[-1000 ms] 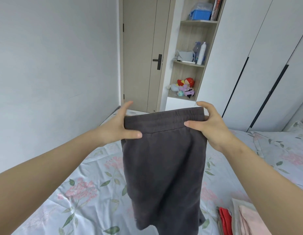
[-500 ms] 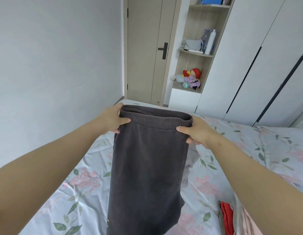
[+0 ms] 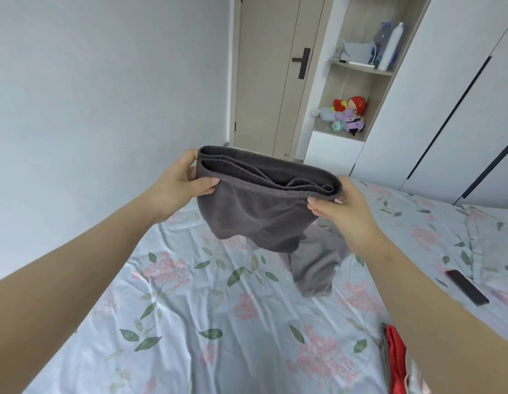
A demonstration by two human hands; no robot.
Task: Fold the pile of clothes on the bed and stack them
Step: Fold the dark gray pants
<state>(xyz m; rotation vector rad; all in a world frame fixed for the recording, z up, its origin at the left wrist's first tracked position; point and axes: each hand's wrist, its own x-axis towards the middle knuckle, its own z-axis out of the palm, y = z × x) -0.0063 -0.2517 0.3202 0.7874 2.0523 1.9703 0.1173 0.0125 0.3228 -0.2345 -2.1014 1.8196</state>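
A dark grey garment [image 3: 261,211] hangs above the flowered bed [image 3: 218,322], its elastic waistband doubled over at the top. My left hand [image 3: 181,183] pinches the waistband's left end and my right hand [image 3: 341,209] pinches its right end. The lower part of the grey garment trails down and lies crumpled on the sheet under my right wrist. A stack of folded clothes [image 3: 397,362], red and pink, shows at the bottom right, partly hidden by my right forearm.
A dark phone [image 3: 467,287] lies on the bed at the right. Beyond the bed stand a closed door [image 3: 270,75], an open shelf [image 3: 358,69] with toys and bottles, and white wardrobe doors [image 3: 446,95]. A bare wall bounds the left side.
Both hands have brought the waistband down and forward, so the garment's lower part now rests on the bed instead of hanging free. The camera has tilted downward.
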